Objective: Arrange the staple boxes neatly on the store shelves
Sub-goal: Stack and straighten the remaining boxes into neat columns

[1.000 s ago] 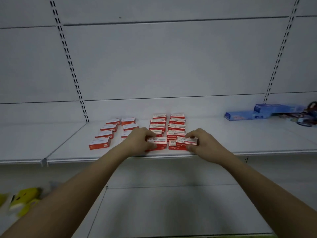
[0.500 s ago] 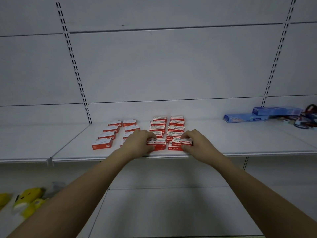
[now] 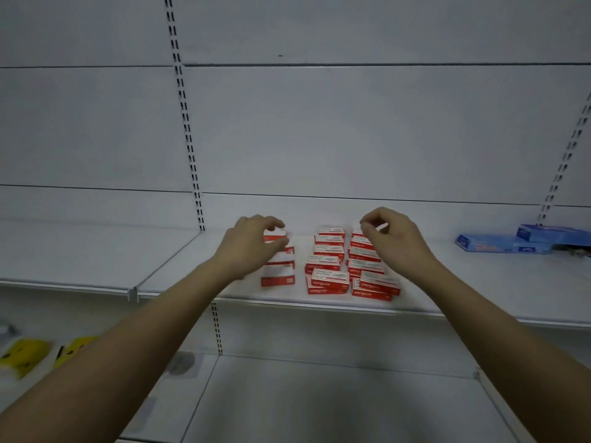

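Several red and white staple boxes lie on the white middle shelf (image 3: 479, 282). Two tidy columns (image 3: 329, 260) run front to back at the centre, with the front boxes (image 3: 377, 284) stacked two high and slightly askew. A second group (image 3: 278, 276) lies to their left, partly hidden by my left hand (image 3: 252, 244). That hand's fingers and thumb curve around the rearmost box (image 3: 275, 233); I cannot tell whether it grips it. My right hand (image 3: 390, 241) hovers over the back of the right column, fingers loosely curled, holding nothing.
Blue flat boxes (image 3: 511, 243) lie at the right end of the same shelf. Yellow items (image 3: 28, 356) sit on the lower shelf (image 3: 319, 404) at far left. Slotted uprights (image 3: 188, 139) run up the white back wall.
Both hands let go of the front boxes and moved up toward the back of the shelf. The left went to the left group, the right over the right column. The view has shifted left.
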Demonstrator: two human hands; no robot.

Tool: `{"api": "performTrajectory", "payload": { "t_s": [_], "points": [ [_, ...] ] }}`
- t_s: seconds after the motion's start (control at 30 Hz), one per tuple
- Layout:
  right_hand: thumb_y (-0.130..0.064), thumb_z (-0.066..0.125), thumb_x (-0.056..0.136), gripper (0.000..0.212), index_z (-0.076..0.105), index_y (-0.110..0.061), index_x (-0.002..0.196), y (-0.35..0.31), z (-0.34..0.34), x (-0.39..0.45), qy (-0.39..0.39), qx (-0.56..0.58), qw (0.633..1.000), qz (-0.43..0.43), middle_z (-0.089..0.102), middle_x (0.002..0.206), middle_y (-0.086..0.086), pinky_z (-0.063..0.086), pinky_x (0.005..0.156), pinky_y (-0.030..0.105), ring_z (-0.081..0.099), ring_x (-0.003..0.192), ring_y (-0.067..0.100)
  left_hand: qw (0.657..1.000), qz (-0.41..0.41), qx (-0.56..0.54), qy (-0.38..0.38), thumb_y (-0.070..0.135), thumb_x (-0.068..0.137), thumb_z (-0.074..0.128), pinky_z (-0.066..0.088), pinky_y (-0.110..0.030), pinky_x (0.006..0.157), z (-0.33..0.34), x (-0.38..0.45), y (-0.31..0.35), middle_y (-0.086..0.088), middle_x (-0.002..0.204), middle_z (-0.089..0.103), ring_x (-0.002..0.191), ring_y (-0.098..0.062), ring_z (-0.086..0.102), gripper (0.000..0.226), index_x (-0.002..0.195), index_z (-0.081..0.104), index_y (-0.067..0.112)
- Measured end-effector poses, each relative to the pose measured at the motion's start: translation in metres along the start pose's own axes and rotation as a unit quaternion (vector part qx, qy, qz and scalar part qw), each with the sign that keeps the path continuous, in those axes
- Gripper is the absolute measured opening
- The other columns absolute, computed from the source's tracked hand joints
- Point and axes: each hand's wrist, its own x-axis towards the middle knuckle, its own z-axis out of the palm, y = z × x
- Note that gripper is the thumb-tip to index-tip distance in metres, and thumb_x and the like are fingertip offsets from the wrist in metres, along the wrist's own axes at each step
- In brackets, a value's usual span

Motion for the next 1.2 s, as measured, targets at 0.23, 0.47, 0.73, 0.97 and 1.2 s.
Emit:
{"api": "performTrajectory", "payload": {
  "t_s": [0.23,0.47,0.73,0.97,1.2],
  "points": [
    [-0.030,0.053,0.094,0.018,0.060,-0.022,0.109,-0.059,0.045,0.038,-0.124,0.007,0.992,-0.005,0.061,0.103,-0.005,0.045,0.067,0.023,0.060,0.086,0.010,0.991,-0.088,-0.101,-0.013,0.037,0.092,0.058,0.047,-0.029,0.082,-0.027,0.022,-0.078,0.002,0.118,0.062,0.101,-0.016,0.058,0.034,0.122,0.060,0.022],
    [-0.028,0.058,0.092,0.023,0.058,-0.017,0.112,-0.071,0.103,0.087,-0.159,-0.011,0.984,0.076,0.063,0.106,0.006,0.054,0.080,0.036,0.064,0.089,0.021,0.977,-0.123,-0.160,-0.069,0.030,0.088,0.064,0.046,-0.028,0.076,-0.032,0.075,-0.159,-0.005,0.106,0.066,0.090,-0.018,0.062,0.026,0.111,0.065,0.017],
    [-0.022,0.064,0.089,0.028,0.055,-0.015,0.114,-0.060,0.166,0.137,-0.176,-0.060,0.972,0.144,0.061,0.109,0.007,0.054,0.071,0.027,0.062,0.091,0.020,0.970,-0.103,-0.152,-0.159,0.030,0.088,0.066,0.047,-0.022,0.061,0.005,0.137,-0.192,-0.007,0.106,0.063,0.083,-0.017,0.062,0.035,0.116,0.059,0.011],
    [-0.026,0.066,0.088,0.037,0.054,-0.016,0.122,-0.048,0.195,0.160,-0.203,-0.174,0.956,0.124,0.056,0.127,0.005,0.048,0.088,0.029,0.056,0.103,0.020,0.963,-0.099,-0.133,-0.211,0.037,0.082,0.072,0.053,-0.027,0.076,0.040,0.168,-0.200,-0.001,0.099,0.059,0.086,-0.016,0.059,0.040,0.109,0.053,0.014],
    [-0.024,0.071,0.083,0.033,0.060,-0.015,0.113,-0.032,0.218,0.176,-0.283,-0.193,0.935,0.092,0.062,0.114,0.002,0.052,0.079,0.024,0.062,0.092,0.014,0.956,-0.089,-0.241,-0.140,0.031,0.081,0.074,0.055,-0.022,0.069,0.064,0.157,-0.219,-0.002,0.106,0.064,0.093,-0.018,0.065,0.036,0.109,0.056,0.017]
  ]
}}
